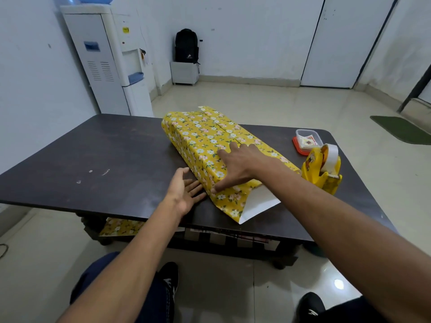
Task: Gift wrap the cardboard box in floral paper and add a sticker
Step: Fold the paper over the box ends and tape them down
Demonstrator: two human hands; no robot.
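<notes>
Paper (pixel 205 136) under splayed right hand (pixel 240 164); left hand (pixel 184 192) flat beside.

The paper (pixel 205 141) is yellow with small white and pink flowers and green leaves; its inside is white. The tabletop (pixel 105 155) is dark brown. The tape holder (pixel 323 173) is yellow, its tape white. The tub (pixel 307 138) is clear on a red lid. The mat (pixel 403 129) is green.
</notes>
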